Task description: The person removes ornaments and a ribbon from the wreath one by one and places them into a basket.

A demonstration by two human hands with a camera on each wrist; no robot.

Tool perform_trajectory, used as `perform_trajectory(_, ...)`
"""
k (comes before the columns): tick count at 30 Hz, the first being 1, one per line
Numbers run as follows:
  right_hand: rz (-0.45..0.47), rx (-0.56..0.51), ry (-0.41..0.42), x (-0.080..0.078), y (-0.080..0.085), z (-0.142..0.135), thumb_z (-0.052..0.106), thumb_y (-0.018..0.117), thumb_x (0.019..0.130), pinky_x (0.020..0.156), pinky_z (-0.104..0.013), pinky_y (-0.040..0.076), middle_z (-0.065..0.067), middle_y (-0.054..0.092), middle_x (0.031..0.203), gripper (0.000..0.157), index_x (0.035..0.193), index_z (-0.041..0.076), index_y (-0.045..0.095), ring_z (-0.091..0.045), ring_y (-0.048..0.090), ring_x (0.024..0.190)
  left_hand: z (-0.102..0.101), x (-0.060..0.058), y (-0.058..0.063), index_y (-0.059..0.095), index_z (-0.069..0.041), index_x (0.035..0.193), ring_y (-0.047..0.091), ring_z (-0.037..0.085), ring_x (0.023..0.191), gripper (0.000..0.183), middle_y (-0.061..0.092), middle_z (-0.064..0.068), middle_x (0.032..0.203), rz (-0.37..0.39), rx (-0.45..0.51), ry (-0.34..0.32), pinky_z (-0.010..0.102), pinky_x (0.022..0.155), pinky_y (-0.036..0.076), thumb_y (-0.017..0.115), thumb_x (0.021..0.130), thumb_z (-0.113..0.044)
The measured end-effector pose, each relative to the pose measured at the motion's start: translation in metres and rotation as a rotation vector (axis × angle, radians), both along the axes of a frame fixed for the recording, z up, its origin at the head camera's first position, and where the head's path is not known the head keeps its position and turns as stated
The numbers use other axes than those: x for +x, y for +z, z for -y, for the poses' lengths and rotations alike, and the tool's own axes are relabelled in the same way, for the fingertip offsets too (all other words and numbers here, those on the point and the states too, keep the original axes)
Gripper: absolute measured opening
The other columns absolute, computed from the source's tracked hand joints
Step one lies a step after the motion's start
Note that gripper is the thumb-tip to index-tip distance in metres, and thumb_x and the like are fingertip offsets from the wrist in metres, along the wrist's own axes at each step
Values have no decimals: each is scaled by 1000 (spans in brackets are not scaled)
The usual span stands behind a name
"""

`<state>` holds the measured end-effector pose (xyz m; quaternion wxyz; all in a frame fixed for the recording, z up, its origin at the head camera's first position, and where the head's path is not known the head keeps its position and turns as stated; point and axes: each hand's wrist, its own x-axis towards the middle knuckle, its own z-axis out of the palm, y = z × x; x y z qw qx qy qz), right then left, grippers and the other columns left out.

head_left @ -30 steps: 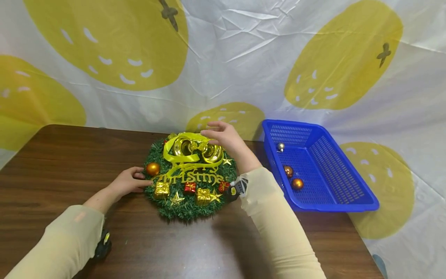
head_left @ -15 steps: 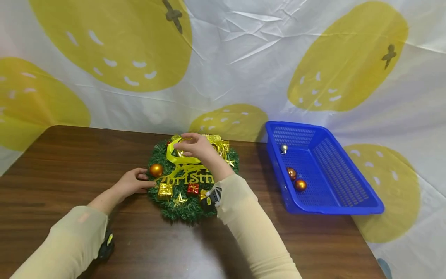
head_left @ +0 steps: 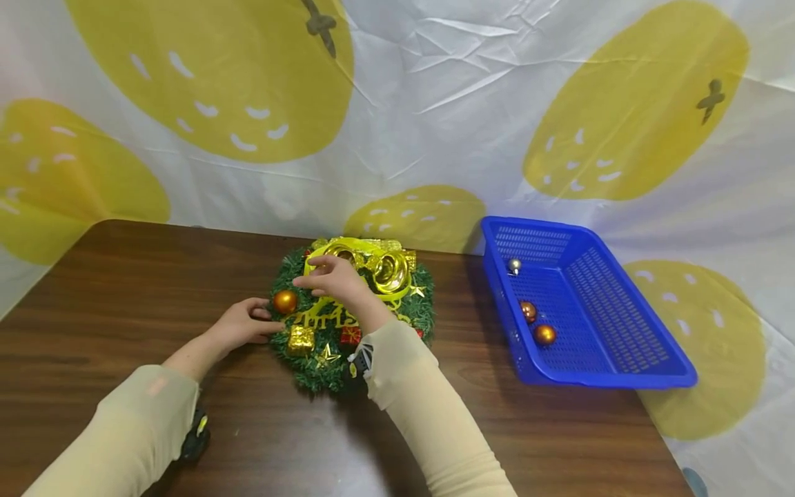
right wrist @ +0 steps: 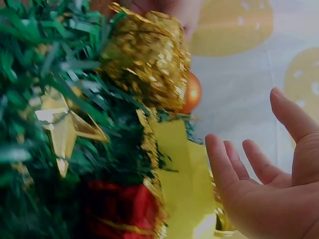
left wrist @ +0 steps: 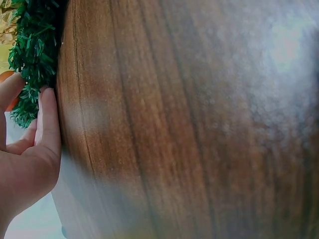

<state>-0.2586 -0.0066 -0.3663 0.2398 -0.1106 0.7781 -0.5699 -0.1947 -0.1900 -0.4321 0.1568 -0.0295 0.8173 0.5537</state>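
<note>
A green Christmas wreath (head_left: pixel 319 376) lies on the brown table with bells, yellow ribbon, gift boxes, stars and gold lettering on it. My left hand (head_left: pixel 239 324) pinches its left edge; the left wrist view has the green tinsel (left wrist: pixel 37 45) between thumb and fingers. Beside that hand, an orange bauble (head_left: pixel 285 301) sits on the wreath. My right hand (head_left: pixel 338 283) hovers over the wreath, in front of the bells (head_left: pixel 391 270), to the right of the bauble. In the right wrist view its fingers (right wrist: pixel 224 167) are spread, holding nothing, near the yellow ribbon (right wrist: pixel 179 164).
At the right of the table stands a blue plastic basket (head_left: pixel 611 379). Inside are a small silver bauble (head_left: pixel 514 265), a copper bauble (head_left: pixel 528 311) and an orange bauble (head_left: pixel 544 335). A white cloth with yellow fruit prints (head_left: pixel 397 110) hangs behind the table.
My right hand has moved left across the wreath, from over the right bell toward the orange bauble. The left hand stays at the wreath's edge. The head view has shifted slightly.
</note>
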Motion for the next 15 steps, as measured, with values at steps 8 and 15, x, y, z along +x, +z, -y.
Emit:
perform_trajectory(8, 27, 42, 8, 0, -12, 12, 19, 73, 82, 90, -38, 54, -15, 55, 125, 59, 135, 8, 49, -28, 63, 100, 0, -1, -1, 20, 16, 141, 60, 27, 100, 77, 39, 33, 128, 8, 9, 3, 37, 83, 57, 64, 89, -20)
perform_trajectory(15, -22, 121, 13, 2, -18, 21, 18, 74, 81, 80, -32, 57, -17, 56, 124, 55, 131, 7, 53, -26, 64, 93, 1, -2, -1, 19, 14, 142, 60, 26, 100, 77, 38, 32, 129, 14, 17, 7, 36, 83, 57, 64, 89, -19)
